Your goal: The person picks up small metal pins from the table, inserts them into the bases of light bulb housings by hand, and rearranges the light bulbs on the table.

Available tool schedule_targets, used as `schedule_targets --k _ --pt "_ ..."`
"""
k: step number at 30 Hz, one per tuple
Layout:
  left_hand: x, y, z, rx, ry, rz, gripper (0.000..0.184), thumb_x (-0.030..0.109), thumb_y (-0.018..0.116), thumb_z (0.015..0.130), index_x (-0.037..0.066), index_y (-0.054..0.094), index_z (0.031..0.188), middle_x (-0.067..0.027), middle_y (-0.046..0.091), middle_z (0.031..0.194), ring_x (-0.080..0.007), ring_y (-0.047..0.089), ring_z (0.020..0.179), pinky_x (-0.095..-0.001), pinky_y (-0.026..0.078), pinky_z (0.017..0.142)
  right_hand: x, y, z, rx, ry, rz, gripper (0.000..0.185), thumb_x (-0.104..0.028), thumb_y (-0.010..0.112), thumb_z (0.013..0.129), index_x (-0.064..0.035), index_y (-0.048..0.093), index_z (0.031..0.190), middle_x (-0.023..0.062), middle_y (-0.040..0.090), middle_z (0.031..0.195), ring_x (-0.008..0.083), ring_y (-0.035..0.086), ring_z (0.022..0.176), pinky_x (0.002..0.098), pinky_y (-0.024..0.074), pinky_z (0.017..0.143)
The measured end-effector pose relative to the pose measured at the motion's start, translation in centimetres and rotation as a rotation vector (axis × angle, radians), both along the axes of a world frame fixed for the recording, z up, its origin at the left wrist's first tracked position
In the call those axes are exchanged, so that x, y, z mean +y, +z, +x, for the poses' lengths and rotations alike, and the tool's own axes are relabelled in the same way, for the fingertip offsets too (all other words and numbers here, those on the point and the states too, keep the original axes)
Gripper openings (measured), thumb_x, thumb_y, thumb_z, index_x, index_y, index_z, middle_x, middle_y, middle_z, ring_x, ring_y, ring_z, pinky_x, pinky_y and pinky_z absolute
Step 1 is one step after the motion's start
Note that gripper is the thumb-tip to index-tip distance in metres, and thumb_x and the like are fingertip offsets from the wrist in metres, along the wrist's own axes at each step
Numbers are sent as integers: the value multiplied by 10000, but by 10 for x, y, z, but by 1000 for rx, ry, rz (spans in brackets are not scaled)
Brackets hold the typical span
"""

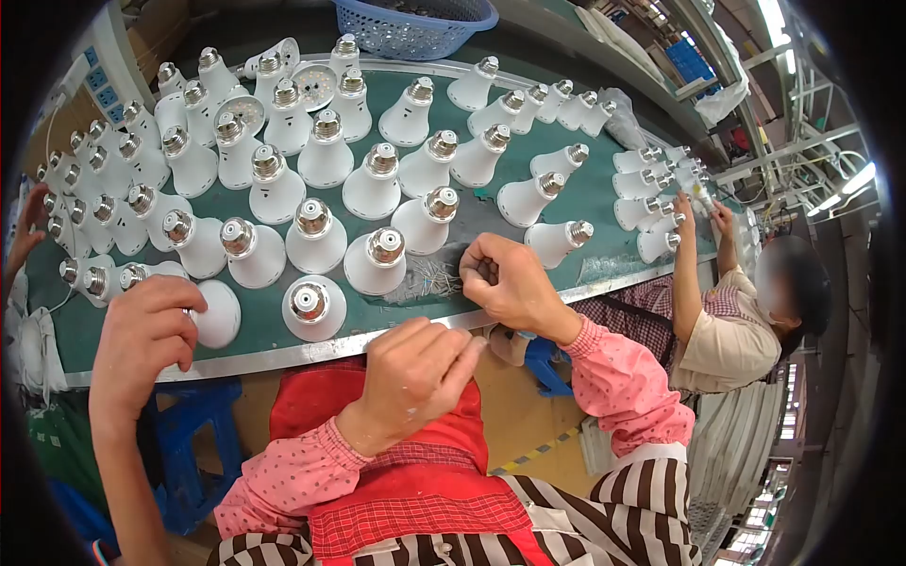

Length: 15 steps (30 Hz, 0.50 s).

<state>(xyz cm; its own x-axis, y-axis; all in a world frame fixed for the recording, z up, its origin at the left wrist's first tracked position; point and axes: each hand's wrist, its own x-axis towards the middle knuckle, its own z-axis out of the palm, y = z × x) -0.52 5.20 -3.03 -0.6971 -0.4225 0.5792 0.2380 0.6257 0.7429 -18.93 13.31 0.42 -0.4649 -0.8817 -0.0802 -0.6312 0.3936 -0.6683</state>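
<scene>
My left hand (411,377) is closed in front of the table edge, thumb pressed against the curled fingers. Whatever lies between its fingertips is too small to make out. At the table's front, my right hand (510,283) has its fingers curled together, and their contents are hidden. Beside its fingertips lies a small pile of thin metal pins (429,280) on a grey patch. The closest white bulb (376,266) stands upright behind the pile, with its silvery screw cap on top. Another upright bulb (314,309) is left of my hands, near the edge.
Many white bulbs cover the green table (363,316). From the left, a co-worker's hand (151,330) touches a tipped bulb (219,316). A second co-worker (727,325) works at the right. A blue basket (415,28) sits at the back; a blue stool (193,453) stands below.
</scene>
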Motion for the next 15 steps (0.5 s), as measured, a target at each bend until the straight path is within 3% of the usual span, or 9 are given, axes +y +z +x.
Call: schedule_targets --k 1,4,8,10,15 --pt "-1 -1 0 -11 15 7 192 47 813 827 55 625 788 -73 565 676 -260 576 616 -394 466 557 1 0 0 -18 -18 -1 126 -67 699 838 8 661 932 165 663 832 376 677 748 469 526 663" --pt "0 -4 0 -19 -10 -14 159 19 817 818 45 661 801 -83 617 685 -269 588 593 -389 462 549 0 -11 1 275 134 -192 97 -52 709 885 6 654 940 134 631 849 292 661 701 408 521 617" --pt "1 -3 -1 -28 -17 -43 147 2 821 808 40 679 816 -88 637 687 -270 587 580 -382 455 539 -10 -19 -3 638 254 -186 121 -21 691 855 -19 604 939 136 583 881 341 656 783 454 526 638" --pt "-1 -4 -2 -43 0 -56 151 1 823 805 39 678 820 -91 640 691 -271 585 580 -381 452 534 -13 -20 -6 698 291 -170 151 -15 681 816 -21 565 913 144 568 902 359 651 846 476 542 672" --pt "-10 -1 -13 -51 56 -84 151 -4 816 810 23 687 884 -104 648 732 -286 609 611 -387 480 560 -15 -24 -28 461 280 -202 160 -26 694 826 -24 570 927 145 596 882 382 648 787 472 523 648"
